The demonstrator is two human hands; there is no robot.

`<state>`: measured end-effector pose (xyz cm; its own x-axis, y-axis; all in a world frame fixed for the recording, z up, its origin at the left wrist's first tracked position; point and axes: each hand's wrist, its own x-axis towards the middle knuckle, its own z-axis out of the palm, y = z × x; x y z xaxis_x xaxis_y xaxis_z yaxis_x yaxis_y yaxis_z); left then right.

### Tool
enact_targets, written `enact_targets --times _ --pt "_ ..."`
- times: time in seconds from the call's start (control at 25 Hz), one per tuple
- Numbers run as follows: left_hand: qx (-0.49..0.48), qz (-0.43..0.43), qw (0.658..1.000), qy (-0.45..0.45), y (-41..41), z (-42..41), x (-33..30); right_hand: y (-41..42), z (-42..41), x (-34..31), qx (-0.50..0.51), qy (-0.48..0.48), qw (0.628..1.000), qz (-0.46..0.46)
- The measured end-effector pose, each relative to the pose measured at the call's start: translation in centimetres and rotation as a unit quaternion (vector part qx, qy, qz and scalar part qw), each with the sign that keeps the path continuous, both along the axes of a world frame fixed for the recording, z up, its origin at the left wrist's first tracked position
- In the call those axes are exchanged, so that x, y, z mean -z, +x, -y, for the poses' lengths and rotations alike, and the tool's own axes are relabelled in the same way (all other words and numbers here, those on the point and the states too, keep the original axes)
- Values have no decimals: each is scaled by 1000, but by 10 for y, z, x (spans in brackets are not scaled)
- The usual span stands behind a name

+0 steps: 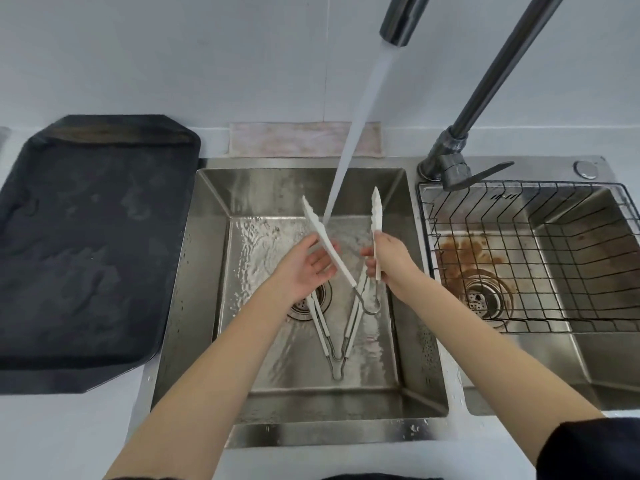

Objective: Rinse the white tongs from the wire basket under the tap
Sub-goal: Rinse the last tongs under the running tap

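Pale wall and a white counter frame a steel double sink, with the tap (pixel 401 19) running hard into the left basin (pixel 204 271). I have the white tongs (pixel 329 244) held up over that basin, spread into a wide V, hinge loop low at six o'clock, both serrated tips raised toward twelve. The stream falls between the arms and strikes close to the left one, so I judge the spread is there to let water reach the inner faces. My right hand (pixel 389 258) is closed around the right arm, steadying it. My left hand (pixel 304 268) lies open-palmed behind the left arm, fingers loose, more rubbing than clamping. A second pair of tongs (pixel 334 341) lies flat on the basin floor below, by the drain. At three o'clock the wire basket (pixel 519 258) sits in the right basin. At nine o'clock a dark tray (pixel 86 254) rests on the counter.
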<state>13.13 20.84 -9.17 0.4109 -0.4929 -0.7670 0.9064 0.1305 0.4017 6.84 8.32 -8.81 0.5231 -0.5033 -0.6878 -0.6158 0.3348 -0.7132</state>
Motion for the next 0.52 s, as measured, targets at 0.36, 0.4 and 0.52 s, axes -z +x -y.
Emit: enact_targets --times 0.36,0.4,0.52 --pt "34 71 997 -1 7 16 -18 -6 -18 10 -6 123 990 -71" --pt "34 74 997 4 7 19 -18 -6 -19 11 -14 125 990 -70" --pt "37 86 995 41 9 31 -20 -7 -18 13 -17 140 988 -61"
